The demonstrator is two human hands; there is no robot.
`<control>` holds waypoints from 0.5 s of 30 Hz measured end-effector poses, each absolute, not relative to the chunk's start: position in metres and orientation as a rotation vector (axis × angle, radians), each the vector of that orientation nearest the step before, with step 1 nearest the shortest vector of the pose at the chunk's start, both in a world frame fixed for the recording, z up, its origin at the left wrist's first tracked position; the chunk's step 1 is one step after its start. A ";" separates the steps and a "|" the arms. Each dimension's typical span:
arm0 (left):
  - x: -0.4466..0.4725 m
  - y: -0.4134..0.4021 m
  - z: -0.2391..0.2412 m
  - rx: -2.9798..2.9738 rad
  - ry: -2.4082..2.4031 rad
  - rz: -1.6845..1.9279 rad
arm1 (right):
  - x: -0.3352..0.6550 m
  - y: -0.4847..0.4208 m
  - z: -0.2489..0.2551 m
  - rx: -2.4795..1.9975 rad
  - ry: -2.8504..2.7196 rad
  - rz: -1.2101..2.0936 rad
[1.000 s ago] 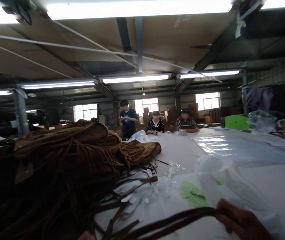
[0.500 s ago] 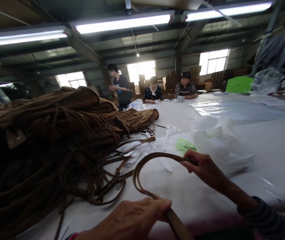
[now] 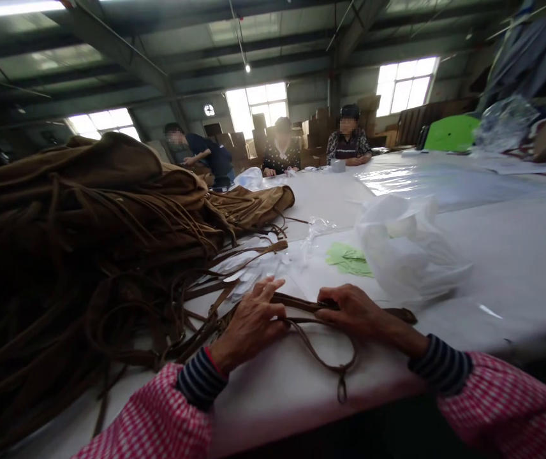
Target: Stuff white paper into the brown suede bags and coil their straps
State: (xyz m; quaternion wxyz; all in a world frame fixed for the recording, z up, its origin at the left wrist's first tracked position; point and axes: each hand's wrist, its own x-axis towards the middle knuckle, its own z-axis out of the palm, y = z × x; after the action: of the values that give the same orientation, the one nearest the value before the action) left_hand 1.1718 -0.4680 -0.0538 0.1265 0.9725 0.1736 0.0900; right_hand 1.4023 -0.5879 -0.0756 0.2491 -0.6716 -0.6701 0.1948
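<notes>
A long brown leather strap [image 3: 321,357] lies on the white table [image 3: 502,255] near its front edge, with a metal clasp hanging at its loop. My left hand [image 3: 254,319] rests on the strap's left part, fingers curled over it. My right hand [image 3: 354,309] pinches the same strap a little to the right. A big heap of brown fringed suede bags and straps [image 3: 86,242] fills the table's left side, just beside my left hand.
A crumpled white plastic bag [image 3: 404,252], green paper tags [image 3: 347,258] and white cut-out pieces [image 3: 249,268] lie beyond my hands. Three people [image 3: 347,137] sit at the table's far end. Clear plastic sheeting [image 3: 445,182] covers the far right.
The view has dropped down to the table. Both hands have brought the strap, earlier held up in a wide loop, flat onto the table and moved closer together.
</notes>
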 end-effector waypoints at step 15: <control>1.170 -0.468 -0.076 2.895 0.442 0.303 | 1.367 -0.658 -0.099 -1.672 -1.841 -0.068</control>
State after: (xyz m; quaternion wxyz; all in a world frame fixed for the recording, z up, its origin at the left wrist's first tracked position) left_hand 1.1705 -0.4684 -0.0759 0.0984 0.9785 0.1494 0.1023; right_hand 1.3673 -0.6580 -0.0992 0.3212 -0.6365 -0.7007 -0.0259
